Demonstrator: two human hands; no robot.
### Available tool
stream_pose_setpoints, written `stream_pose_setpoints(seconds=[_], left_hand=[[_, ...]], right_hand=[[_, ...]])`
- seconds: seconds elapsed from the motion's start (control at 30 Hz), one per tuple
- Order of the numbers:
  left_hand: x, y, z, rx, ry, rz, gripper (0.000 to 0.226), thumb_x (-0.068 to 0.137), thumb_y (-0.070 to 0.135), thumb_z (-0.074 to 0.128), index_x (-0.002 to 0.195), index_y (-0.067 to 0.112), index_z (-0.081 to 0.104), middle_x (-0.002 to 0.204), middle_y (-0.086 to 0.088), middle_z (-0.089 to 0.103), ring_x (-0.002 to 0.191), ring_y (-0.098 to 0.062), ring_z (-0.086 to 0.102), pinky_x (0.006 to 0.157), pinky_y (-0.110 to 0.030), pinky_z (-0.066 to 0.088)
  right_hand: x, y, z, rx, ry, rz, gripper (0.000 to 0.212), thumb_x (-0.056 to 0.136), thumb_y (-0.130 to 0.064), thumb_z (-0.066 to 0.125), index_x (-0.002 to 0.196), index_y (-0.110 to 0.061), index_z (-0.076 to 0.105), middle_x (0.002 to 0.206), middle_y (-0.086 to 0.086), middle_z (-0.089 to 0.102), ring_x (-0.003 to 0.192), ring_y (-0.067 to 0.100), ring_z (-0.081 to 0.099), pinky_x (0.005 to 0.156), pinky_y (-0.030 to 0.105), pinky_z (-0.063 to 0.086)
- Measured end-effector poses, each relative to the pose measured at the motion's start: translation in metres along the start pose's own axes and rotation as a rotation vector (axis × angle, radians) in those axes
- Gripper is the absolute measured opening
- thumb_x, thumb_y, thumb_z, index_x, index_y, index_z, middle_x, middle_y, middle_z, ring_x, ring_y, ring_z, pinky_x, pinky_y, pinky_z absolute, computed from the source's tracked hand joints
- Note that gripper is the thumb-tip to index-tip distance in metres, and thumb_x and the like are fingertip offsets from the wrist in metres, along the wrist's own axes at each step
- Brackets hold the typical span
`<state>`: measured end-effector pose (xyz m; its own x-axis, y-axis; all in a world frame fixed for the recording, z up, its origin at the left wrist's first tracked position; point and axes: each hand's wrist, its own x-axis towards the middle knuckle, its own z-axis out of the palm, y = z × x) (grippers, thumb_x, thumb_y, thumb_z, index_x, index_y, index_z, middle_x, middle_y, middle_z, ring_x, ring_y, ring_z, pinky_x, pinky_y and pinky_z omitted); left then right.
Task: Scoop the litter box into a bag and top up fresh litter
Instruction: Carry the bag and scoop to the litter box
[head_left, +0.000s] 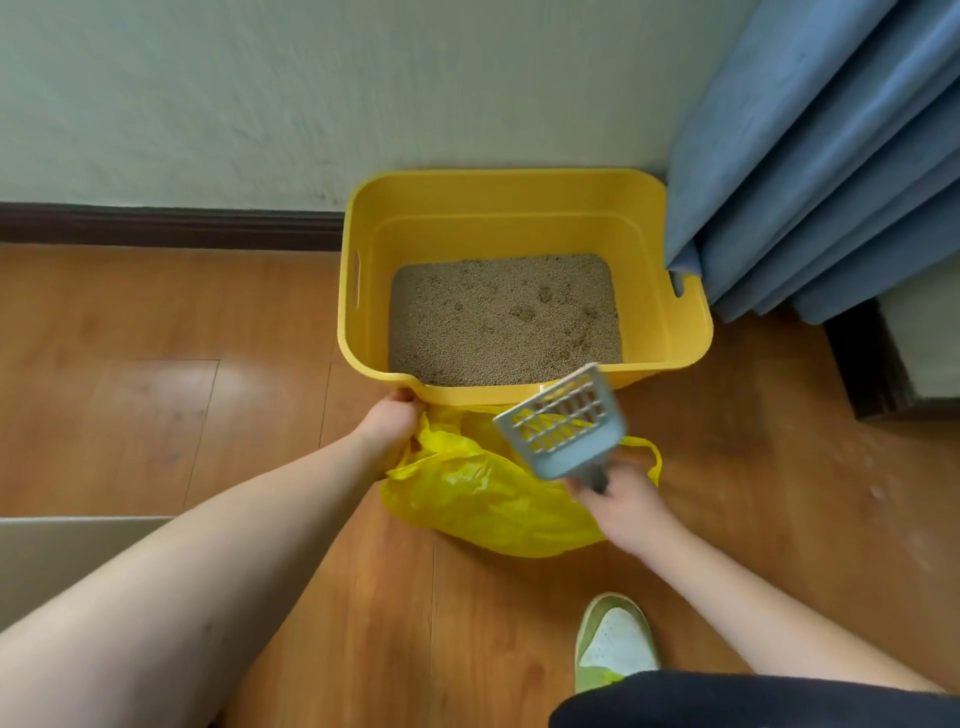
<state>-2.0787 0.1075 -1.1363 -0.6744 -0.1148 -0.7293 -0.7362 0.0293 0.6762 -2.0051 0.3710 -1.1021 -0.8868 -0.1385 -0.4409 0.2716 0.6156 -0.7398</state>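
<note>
A yellow litter box (363, 312) stands on the wooden floor against the wall, with tan litter (504, 317) covering its bottom. A crumpled yellow plastic bag (483, 499) lies on the floor right in front of it. My right hand (628, 509) grips the handle of a blue-grey slotted scoop (561, 421), whose head hangs tilted above the bag and just in front of the box's near rim. My left hand (389, 421) holds the bag's edge at the box's near left corner, fingers curled.
A blue curtain (821, 156) hangs at the right, touching the box's far right corner. A dark baseboard (166, 226) runs along the wall. A pale box edge (62, 551) lies at the left. My green and white shoe (615, 639) rests on the floor below the bag.
</note>
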Motion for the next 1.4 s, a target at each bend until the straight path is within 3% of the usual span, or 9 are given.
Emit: stream_pose_setpoints(seconds=[0.27, 0.43, 0.53, 0.63, 0.8, 0.9, 0.97, 1.17, 1.4], left_hand=[[-0.008, 0.006, -0.005, -0.06, -0.005, -0.036, 0.027, 0.097, 0.0, 0.045, 0.119, 0.005, 0.059, 0.085, -0.01, 0.062, 0.071, -0.022, 0.06, 0.059, -0.031, 0.051], [-0.011, 0.008, -0.001, -0.225, -0.007, -0.076, 0.029, 0.098, -0.005, 0.04, 0.12, 0.002, 0.056, 0.074, -0.011, 0.068, 0.062, -0.024, 0.067, 0.063, -0.04, 0.058], [-0.005, 0.01, -0.001, 0.014, 0.026, -0.098, 0.029, 0.101, 0.01, 0.041, 0.125, 0.004, 0.055, 0.094, -0.015, 0.066, 0.078, -0.029, 0.065, 0.081, -0.049, 0.056], [-0.017, 0.027, -0.012, 0.605, -0.045, -0.093, 0.038, 0.105, 0.036, 0.034, 0.117, 0.006, 0.053, 0.105, -0.018, 0.063, 0.078, -0.03, 0.064, 0.069, -0.04, 0.059], [-0.044, 0.049, -0.028, 1.715, -0.077, 0.466, 0.057, 0.1, 0.056, 0.028, 0.072, 0.013, 0.053, 0.075, -0.006, 0.055, 0.073, -0.031, 0.057, 0.064, -0.032, 0.046], [-0.061, 0.044, -0.011, 1.484, -0.093, 1.213, 0.039, 0.098, 0.039, 0.04, 0.069, 0.016, 0.051, 0.068, -0.005, 0.058, 0.064, -0.03, 0.06, 0.051, -0.032, 0.044], [-0.062, 0.037, 0.005, 1.348, -0.252, 1.414, 0.028, 0.095, 0.03, 0.045, 0.078, 0.014, 0.06, 0.071, -0.004, 0.059, 0.065, -0.028, 0.058, 0.055, -0.033, 0.046], [-0.031, 0.005, 0.017, 1.542, -0.402, 0.61, 0.036, 0.1, 0.016, 0.04, 0.133, 0.027, 0.052, 0.114, 0.003, 0.069, 0.099, -0.025, 0.064, 0.074, -0.031, 0.047], [-0.02, -0.015, 0.011, 1.519, -0.219, 0.391, 0.03, 0.098, 0.015, 0.04, 0.127, 0.022, 0.044, 0.108, -0.012, 0.066, 0.087, -0.033, 0.065, 0.058, -0.034, 0.046]], right_hand=[[0.005, 0.019, 0.056, -0.877, -0.419, -0.663, 0.027, 0.068, -0.026, 0.067, 0.094, -0.018, 0.066, 0.104, 0.002, 0.067, 0.105, 0.024, 0.061, 0.099, 0.041, 0.045], [0.01, 0.02, 0.066, -1.183, -0.508, -0.465, 0.04, 0.091, -0.016, 0.051, 0.131, -0.011, 0.05, 0.151, 0.018, 0.033, 0.141, 0.04, 0.023, 0.112, 0.065, 0.011], [0.015, 0.019, 0.061, -1.26, -0.442, -0.393, 0.045, 0.095, -0.013, 0.043, 0.14, -0.014, 0.041, 0.151, 0.018, 0.033, 0.142, 0.041, 0.022, 0.113, 0.064, 0.009], [0.021, 0.02, 0.057, -1.187, -0.35, -0.43, 0.043, 0.089, -0.008, 0.049, 0.132, -0.011, 0.051, 0.134, 0.014, 0.052, 0.135, 0.036, 0.037, 0.113, 0.06, 0.016], [0.031, 0.017, 0.052, -1.136, -0.196, -0.632, 0.026, 0.076, -0.015, 0.048, 0.09, -0.019, 0.07, 0.093, 0.002, 0.07, 0.1, 0.024, 0.064, 0.1, 0.042, 0.045], [0.037, 0.017, 0.048, -1.144, -0.153, -0.7, 0.036, 0.077, -0.018, 0.036, 0.088, -0.02, 0.07, 0.088, -0.002, 0.069, 0.097, 0.022, 0.064, 0.098, 0.038, 0.046], [0.042, 0.016, 0.045, -1.163, -0.157, -0.719, 0.033, 0.078, -0.021, 0.036, 0.086, -0.022, 0.068, 0.085, -0.003, 0.067, 0.095, 0.021, 0.064, 0.098, 0.037, 0.046], [0.062, 0.015, 0.03, -1.198, -0.222, -0.695, 0.023, 0.071, -0.022, 0.053, 0.084, -0.019, 0.072, 0.095, 0.003, 0.07, 0.108, 0.026, 0.063, 0.104, 0.041, 0.042], [0.086, 0.003, 0.004, -1.237, -0.43, -0.518, 0.027, 0.087, -0.026, 0.059, 0.112, -0.017, 0.057, 0.117, 0.003, 0.059, 0.123, 0.024, 0.045, 0.098, 0.038, 0.042]])
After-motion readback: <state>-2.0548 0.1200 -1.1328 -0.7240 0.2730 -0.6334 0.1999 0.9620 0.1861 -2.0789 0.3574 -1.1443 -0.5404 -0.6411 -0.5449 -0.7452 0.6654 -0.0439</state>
